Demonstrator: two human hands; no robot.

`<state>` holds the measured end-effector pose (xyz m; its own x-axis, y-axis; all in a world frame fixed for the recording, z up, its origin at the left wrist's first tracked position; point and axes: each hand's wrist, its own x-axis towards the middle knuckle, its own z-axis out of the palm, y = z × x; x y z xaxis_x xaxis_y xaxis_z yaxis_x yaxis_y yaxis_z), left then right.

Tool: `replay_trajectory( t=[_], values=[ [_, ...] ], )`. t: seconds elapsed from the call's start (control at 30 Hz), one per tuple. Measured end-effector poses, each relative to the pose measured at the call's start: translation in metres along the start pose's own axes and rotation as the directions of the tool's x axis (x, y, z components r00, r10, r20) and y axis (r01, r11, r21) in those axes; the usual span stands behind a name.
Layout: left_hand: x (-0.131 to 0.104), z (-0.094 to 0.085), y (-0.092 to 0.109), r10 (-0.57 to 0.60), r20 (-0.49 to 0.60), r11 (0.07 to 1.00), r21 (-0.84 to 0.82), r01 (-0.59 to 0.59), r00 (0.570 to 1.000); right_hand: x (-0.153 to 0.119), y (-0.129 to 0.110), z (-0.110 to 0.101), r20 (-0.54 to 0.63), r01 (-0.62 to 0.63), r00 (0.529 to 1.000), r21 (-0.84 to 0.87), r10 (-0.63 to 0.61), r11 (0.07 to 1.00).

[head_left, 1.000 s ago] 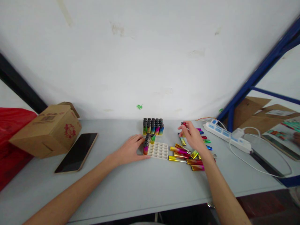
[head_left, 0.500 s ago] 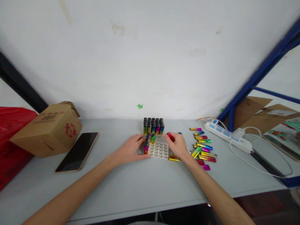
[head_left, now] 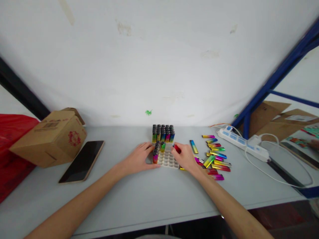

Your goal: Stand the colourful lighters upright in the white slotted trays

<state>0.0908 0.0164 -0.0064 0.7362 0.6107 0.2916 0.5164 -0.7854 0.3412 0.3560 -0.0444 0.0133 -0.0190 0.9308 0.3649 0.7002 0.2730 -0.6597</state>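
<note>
A white tray (head_left: 168,159) with round holes lies on the grey table (head_left: 149,196), with a few rainbow-coloured lighters (head_left: 157,152) standing in its left side. My left hand (head_left: 138,159) rests flat against the tray's left edge. My right hand (head_left: 184,157) holds a red lighter (head_left: 176,148) over the tray's right side. Behind the tray stands a full block of upright lighters (head_left: 162,133). A loose pile of lighters (head_left: 214,156) lies to the right of my right hand.
A cardboard box (head_left: 51,136) and a black phone (head_left: 82,161) lie at the left, beside a red bag (head_left: 12,146). A white power strip (head_left: 243,144) with its cable sits at the right. Blue shelving (head_left: 274,79) with boxes stands beyond it.
My right hand has come from the loose pile leftward to the tray, carrying a red lighter. My left hand has stayed at the tray's left edge.
</note>
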Motion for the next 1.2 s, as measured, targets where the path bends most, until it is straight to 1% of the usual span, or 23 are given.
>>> replay_trajectory(
  t=[0.3, 0.57, 0.83, 0.9, 1.0, 1.07, 1.13, 1.2],
  values=[
    [0.0003, -0.0006, -0.0001, -0.009, 0.002, 1.0, -0.01, 0.009, 1.0, -0.0016, -0.0032, 0.0023, 0.0, 0.048, 0.999, -0.009, -0.048, 0.999],
    [0.0004, -0.0011, 0.0007, -0.015, 0.014, 1.0, -0.008, 0.015, 1.0, -0.0004, -0.0003, 0.0007, -0.018, 0.01, 1.0, -0.013, -0.01, 1.0],
    [0.0003, -0.0002, -0.0006, -0.013, 0.005, 1.0, -0.006, 0.013, 1.0, -0.0015, 0.0019, 0.0013, 0.005, 0.035, 0.999, 0.013, -0.035, 0.999],
    [0.0004, -0.0007, -0.0004, -0.009, 0.009, 1.0, -0.006, 0.009, 1.0, -0.0015, 0.0031, 0.002, 0.022, 0.07, 0.997, 0.018, -0.071, 0.997],
    [0.0003, -0.0013, 0.0002, -0.01, 0.01, 1.0, 0.0, 0.01, 1.0, -0.0017, 0.0042, 0.002, 0.027, 0.186, 0.982, 0.006, -0.186, 0.983],
    [0.0002, -0.0013, 0.0006, -0.013, 0.012, 1.0, 0.003, 0.013, 1.0, -0.0021, 0.0037, 0.0004, 0.017, 0.242, 0.97, -0.01, -0.242, 0.97],
    [0.0002, -0.0012, 0.001, -0.013, 0.01, 1.0, -0.002, 0.013, 1.0, -0.0029, 0.0022, -0.0019, 0.013, 0.249, 0.969, -0.027, -0.248, 0.968],
    [0.0002, -0.0013, 0.0017, -0.013, 0.005, 1.0, -0.01, 0.013, 1.0, -0.0037, 0.0008, -0.0038, 0.034, 0.227, 0.973, -0.036, -0.226, 0.973]
  ],
)
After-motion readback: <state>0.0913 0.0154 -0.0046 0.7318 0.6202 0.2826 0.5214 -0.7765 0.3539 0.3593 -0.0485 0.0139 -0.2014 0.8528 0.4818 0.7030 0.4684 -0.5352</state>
